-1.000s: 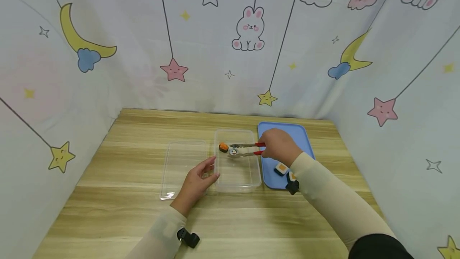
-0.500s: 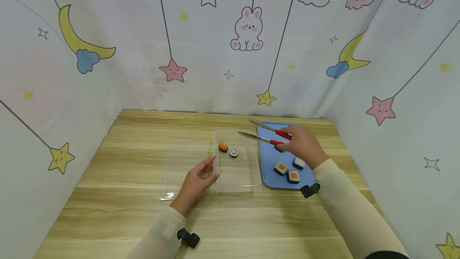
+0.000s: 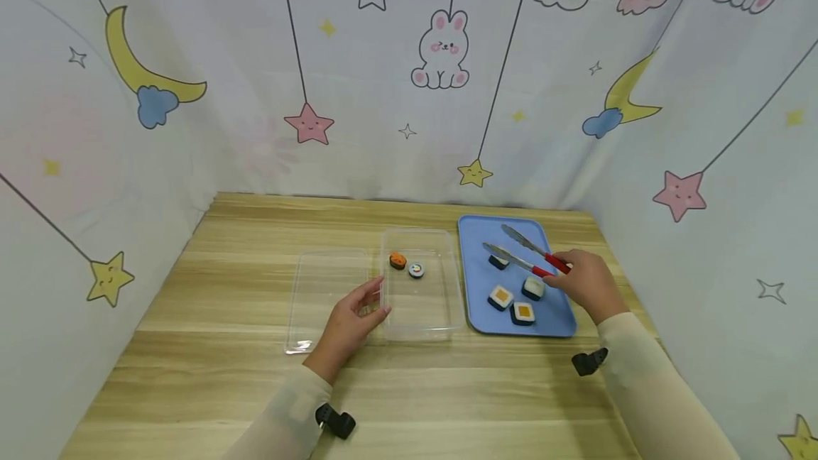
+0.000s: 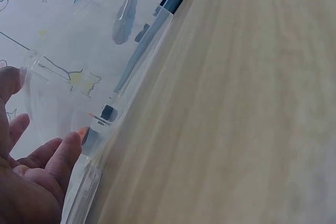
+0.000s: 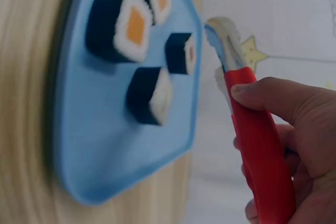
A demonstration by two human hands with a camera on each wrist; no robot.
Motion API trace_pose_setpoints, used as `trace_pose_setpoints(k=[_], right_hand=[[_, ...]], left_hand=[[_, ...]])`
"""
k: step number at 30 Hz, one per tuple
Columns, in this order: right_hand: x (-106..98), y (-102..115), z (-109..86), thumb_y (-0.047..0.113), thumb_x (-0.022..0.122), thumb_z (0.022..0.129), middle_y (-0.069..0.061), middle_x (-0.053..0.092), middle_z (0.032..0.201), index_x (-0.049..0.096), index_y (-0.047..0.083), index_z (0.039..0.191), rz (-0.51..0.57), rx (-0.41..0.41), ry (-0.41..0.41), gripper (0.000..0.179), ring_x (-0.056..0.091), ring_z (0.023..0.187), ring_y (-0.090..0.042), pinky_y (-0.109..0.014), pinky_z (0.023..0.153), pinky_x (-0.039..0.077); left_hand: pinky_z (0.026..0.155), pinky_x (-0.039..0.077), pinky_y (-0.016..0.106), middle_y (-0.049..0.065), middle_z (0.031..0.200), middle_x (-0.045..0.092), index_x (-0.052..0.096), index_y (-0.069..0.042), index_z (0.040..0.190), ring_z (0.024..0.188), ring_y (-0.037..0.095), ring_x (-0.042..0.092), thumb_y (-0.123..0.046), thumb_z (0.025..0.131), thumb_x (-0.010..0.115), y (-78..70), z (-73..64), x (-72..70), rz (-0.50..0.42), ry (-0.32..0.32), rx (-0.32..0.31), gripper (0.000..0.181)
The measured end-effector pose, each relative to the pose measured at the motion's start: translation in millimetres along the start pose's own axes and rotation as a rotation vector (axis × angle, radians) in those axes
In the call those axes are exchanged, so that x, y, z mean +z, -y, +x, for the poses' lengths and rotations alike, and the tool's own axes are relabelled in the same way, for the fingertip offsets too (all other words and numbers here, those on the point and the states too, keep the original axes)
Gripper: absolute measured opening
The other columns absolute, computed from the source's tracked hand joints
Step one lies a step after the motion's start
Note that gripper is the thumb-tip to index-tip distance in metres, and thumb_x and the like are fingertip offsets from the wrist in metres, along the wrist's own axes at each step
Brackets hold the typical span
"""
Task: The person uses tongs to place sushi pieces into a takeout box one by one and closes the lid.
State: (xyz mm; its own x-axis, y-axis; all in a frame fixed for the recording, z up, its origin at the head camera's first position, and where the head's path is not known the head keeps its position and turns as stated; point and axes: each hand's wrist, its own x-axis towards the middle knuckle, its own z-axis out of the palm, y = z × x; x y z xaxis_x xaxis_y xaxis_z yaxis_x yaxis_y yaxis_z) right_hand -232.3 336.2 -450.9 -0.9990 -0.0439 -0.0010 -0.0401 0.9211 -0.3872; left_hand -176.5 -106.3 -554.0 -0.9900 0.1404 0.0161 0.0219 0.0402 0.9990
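My right hand (image 3: pixel 591 286) holds a pair of red-handled metal tongs (image 5: pixel 257 140). Their tips stand apart, with nothing between them, over the back of a blue tray (image 3: pixel 479 318). Several toy sushi pieces lie on this tray: two with square orange centres (image 3: pixel 500 297), a white-topped one (image 3: pixel 533 287), and one (image 3: pixel 497 261) partly under the tongs in the head view. Beside the left wall of a clear plastic box (image 3: pixel 418 307), my left hand (image 3: pixel 348 321) rests with loosely extended fingers (image 4: pixel 63 161) at its side. Inside sit an orange-topped sushi (image 3: pixel 397 260) and a round roll (image 3: pixel 416 270).
A clear flat lid (image 3: pixel 326 297) lies left of the box, partly behind my left hand. All of it stands on a wood-grain table (image 3: pixel 409 389), with a printed curtain (image 3: pixel 383 162) rising along the back and both sides.
The tongs let go of the round roll in the box. My right hand then carried them right, over the tray, tips spread. My left hand stays put.
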Motion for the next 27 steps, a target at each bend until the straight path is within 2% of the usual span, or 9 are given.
trace_pose_setpoints(k=[3, 8, 18, 27], right_hand=[[2.6, -9.9, -5.4, 0.027, 0.083, 0.088, -0.027, 0.067, 0.125, 0.068, -0.003, 0.132, 0.023, 0.034, 0.013, 0.055, 0.062, 0.103, -0.04, -0.053, 0.082, 0.057], [5.3, -17.5, -12.3, 0.027, 0.084, 0.087, -0.026, 0.069, 0.122, 0.07, -0.003, 0.129, 0.038, 0.024, 0.007, 0.054, 0.064, 0.1, -0.038, -0.052, 0.081, 0.058], [6.9, -17.6, -17.1, 0.027, 0.085, 0.087, -0.023, 0.071, 0.117, 0.073, 0.0, 0.126, 0.021, 0.04, 0.017, 0.049, 0.064, 0.093, -0.034, -0.045, 0.074, 0.057], [7.9, -19.5, -17.2, 0.027, 0.085, 0.087, -0.022, 0.072, 0.115, 0.073, 0.0, 0.126, 0.01, 0.037, 0.007, 0.049, 0.064, 0.093, -0.034, -0.046, 0.075, 0.056]], left_hand=[[0.1, 0.055, 0.032, 0.012, 0.153, 0.054, 0.055, -0.009, 0.15, 0.135, 0.033, 0.055, -0.012, 0.093, 0.08, 0.1, -0.2, 0.6, 0.001, 0.003, -0.002, 0.063], [0.1, 0.055, 0.033, 0.016, 0.153, 0.053, 0.053, -0.006, 0.151, 0.135, 0.036, 0.056, -0.008, 0.094, 0.077, 0.7, 0.2, 1.6, 0.019, -0.004, 0.014, 0.062], [0.102, 0.054, 0.037, 0.013, 0.152, 0.055, 0.055, -0.009, 0.151, 0.134, 0.032, 0.056, -0.012, 0.094, 0.078, -1.6, -0.3, 1.1, 0.024, -0.002, 0.004, 0.061], [0.101, 0.055, 0.033, 0.015, 0.152, 0.055, 0.055, -0.008, 0.15, 0.134, 0.034, 0.057, -0.01, 0.094, 0.078, -1.7, -0.7, 2.3, 0.023, -0.008, 0.014, 0.061]])
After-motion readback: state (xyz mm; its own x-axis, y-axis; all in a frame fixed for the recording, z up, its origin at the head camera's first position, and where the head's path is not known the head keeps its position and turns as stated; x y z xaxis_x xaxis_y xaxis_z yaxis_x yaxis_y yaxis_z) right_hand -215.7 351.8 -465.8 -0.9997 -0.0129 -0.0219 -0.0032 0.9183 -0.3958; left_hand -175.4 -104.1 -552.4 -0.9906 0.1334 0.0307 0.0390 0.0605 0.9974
